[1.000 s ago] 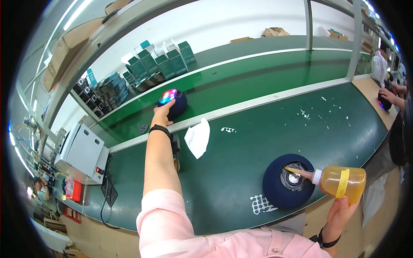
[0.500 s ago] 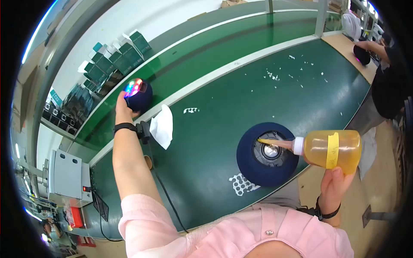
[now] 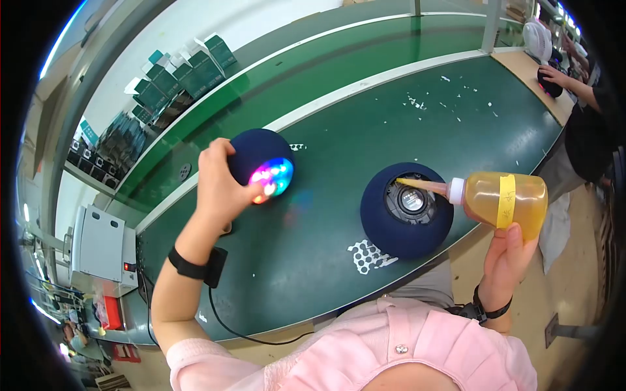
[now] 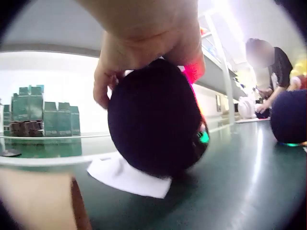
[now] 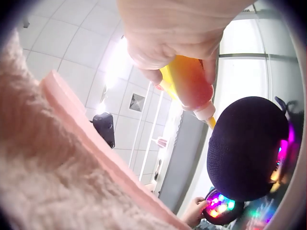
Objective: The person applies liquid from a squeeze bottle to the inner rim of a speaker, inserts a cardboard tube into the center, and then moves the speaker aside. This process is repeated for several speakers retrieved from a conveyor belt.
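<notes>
Green tabletop (image 3: 313,251) beneath a navy sphere (image 3: 399,229), white wall (image 3: 264,21) beyond.

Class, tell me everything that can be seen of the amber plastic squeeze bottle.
The amber, translucent, plastic-looking squeeze bottle has a rounded body, a yellow label with dark handwriting, a white collar and a long, tapering nozzle, yellow near its tip. Held in the air in the right hand's grip, it lies nearly sideways in the head view, its nozzle reaching over the open recess of a navy, fabric-like ball. Whether the tip touches the ball is unclear.
</notes>
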Tool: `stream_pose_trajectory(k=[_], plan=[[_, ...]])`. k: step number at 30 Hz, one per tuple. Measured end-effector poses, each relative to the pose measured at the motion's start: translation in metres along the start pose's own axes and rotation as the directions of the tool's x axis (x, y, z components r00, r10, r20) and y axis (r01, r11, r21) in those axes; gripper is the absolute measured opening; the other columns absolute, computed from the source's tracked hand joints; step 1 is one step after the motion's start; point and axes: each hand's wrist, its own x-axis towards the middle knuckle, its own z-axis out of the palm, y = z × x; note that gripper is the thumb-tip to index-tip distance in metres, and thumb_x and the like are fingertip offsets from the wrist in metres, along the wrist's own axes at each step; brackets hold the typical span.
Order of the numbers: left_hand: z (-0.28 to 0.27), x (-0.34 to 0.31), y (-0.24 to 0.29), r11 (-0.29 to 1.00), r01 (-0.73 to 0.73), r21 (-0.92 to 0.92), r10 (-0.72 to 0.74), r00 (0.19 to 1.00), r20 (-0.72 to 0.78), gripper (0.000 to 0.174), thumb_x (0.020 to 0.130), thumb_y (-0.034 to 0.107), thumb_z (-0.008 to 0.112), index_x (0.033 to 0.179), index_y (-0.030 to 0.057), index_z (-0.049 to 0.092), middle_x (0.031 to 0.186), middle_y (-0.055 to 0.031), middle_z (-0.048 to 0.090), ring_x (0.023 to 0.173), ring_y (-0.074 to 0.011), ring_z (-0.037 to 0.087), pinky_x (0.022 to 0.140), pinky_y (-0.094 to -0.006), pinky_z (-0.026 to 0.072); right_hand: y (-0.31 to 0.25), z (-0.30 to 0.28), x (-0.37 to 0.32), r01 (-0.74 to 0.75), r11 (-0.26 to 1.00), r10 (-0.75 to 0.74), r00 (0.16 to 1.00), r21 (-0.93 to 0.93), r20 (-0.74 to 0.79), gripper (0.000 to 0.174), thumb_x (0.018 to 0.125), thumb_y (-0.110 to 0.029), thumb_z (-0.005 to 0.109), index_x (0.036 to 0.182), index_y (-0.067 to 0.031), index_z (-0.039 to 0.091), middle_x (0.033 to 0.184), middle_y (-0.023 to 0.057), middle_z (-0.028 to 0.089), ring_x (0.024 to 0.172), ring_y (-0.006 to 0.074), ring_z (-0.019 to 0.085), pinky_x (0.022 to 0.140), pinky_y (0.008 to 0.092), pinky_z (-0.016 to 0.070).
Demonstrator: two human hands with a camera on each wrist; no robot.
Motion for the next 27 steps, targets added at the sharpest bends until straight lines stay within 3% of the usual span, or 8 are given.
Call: stream_pose_trajectory(k=[3, 7, 11, 13, 17, 23, 26, 27], plan=[[0.005, -0.02, 0.022, 0.928, -0.367, 0.065, 0.373, 0.921, -0.118, 0.057, 0.046, 0.009, 0.075, 0.094, 0.0025, 0.045, 0.108, -0.0208, 0.046, 0.096, -0.0388, 0.045, 0.082, -0.043, 0.0398, -0.004, -0.005, 0.002, -0.043, 0.999, 0.044, 0.999, 0.022, -0.03, 0.053, 0.086, -0.023, 0.058, 0.127, 0.0019, 0.036, 0.12, 0.0118, 0.049, 0.11, 0.0222, 0.051, 0.094, 0.0351, 0.0401], [0.009, -0.049, 0.03, 0.876, -0.462, 0.135, 0.476, 0.874, -0.097, 0.057, 0.045, 0.01, 0.076, 0.096, 0.0082, 0.05, 0.11, -0.0172, 0.047, 0.099, -0.0341, 0.047, 0.085, -0.0479, 0.0368, -0.005, -0.01, 0.003, -0.101, 0.993, 0.105, 0.993, 0.062, -0.058, 0.063, 0.079, -0.02, 0.066, 0.128, 0.0021, 0.033, 0.12, 0.0106, 0.046, 0.112, 0.0203, 0.046, 0.095, 0.0322, 0.0359], [0.011, -0.066, 0.03, 0.682, -0.686, 0.251, 0.711, 0.703, -0.01, 0.053, 0.046, 0.025, 0.078, 0.092, 0.0143, 0.054, 0.1, -0.007, 0.048, 0.094, -0.0246, 0.047, 0.087, -0.0538, 0.0352, -0.015, 0.0, -0.002, -0.065, 0.996, 0.061, 0.996, -0.063, -0.072, 0.073, 0.076, -0.026, 0.071, 0.13, 0.0017, 0.031, 0.121, 0.0113, 0.045, 0.112, 0.0209, 0.046, 0.095, 0.0331, 0.0375], [0.007, -0.07, 0.043, 0.681, -0.705, 0.199, 0.719, 0.695, 0.002, 0.048, 0.046, 0.029, 0.077, 0.086, 0.014, 0.057, 0.09, -0.0039, 0.047, 0.085, -0.022, 0.046, 0.086, -0.0538, 0.0351, -0.027, 0.009, -0.007, 0.002, 0.967, -0.017, 0.998, -0.254, -0.057, 0.086, 0.072, -0.033, 0.074, 0.133, 0.0006, 0.024, 0.122, 0.0131, 0.044, 0.113, 0.0234, 0.046, 0.095, 0.0345, 0.0379], [-0.003, -0.066, 0.054, 0.672, -0.726, 0.143, 0.722, 0.686, 0.091, 0.041, 0.049, 0.031, 0.076, 0.079, 0.0136, 0.056, 0.082, -0.003, 0.048, 0.077, -0.0219, 0.048, 0.084, -0.0525, 0.0353, -0.038, 0.012, -0.01, 0.087, 0.953, -0.072, 0.996, -0.289, 0.061, 0.094, 0.068, -0.037, 0.076, 0.134, -0.001, 0.019, 0.124, 0.017, 0.042, 0.114, 0.0269, 0.046, 0.095, 0.0362, 0.0385], [-0.035, -0.006, 0.097, 0.765, -0.563, -0.311, 0.614, 0.784, 0.089, 0.014, 0.066, 0.002, 0.065, 0.073, 0.0062, 0.054, 0.083, -0.0111, 0.058, 0.075, -0.0281, 0.055, 0.068, -0.0353, 0.0429, -0.043, 0.006, -0.013, 0.125, 0.936, -0.052, 0.974, -0.33, 0.223, 0.099, 0.065, -0.036, 0.079, 0.133, -0.0034, 0.015, 0.126, 0.0234, 0.038, 0.113, 0.0318, 0.046, 0.094, 0.0405, 0.04], [-0.017, 0.031, 0.124, 0.781, -0.416, -0.466, 0.552, 0.808, 0.204, 0.018, 0.068, 0.002, 0.063, 0.085, 0.0014, 0.057, 0.089, -0.0157, 0.059, 0.086, -0.0335, 0.056, 0.077, -0.0374, 0.044, -0.041, 0.005, -0.015, 0.194, 0.923, -0.098, 0.954, -0.332, 0.284, 0.099, 0.065, -0.033, 0.079, 0.133, -0.0044, 0.013, 0.124, 0.0237, 0.039, 0.113, 0.0333, 0.046, 0.093, 0.0418, 0.0404], [-0.006, 0.042, 0.131, 0.768, -0.434, -0.471, 0.594, 0.757, 0.271, 0.029, 0.068, 0.003, 0.064, 0.095, 0.0009, 0.055, 0.098, -0.0172, 0.058, 0.094, -0.0341, 0.054, 0.083, -0.0371, 0.0427, -0.041, 0.006, -0.015, 0.197, 0.926, -0.102, 0.952, -0.321, 0.289, 0.1, 0.065, -0.032, 0.08, 0.133, -0.0048, 0.013, 0.124, 0.0235, 0.039, 0.113, 0.0336, 0.046, 0.093, 0.042, 0.0404]])
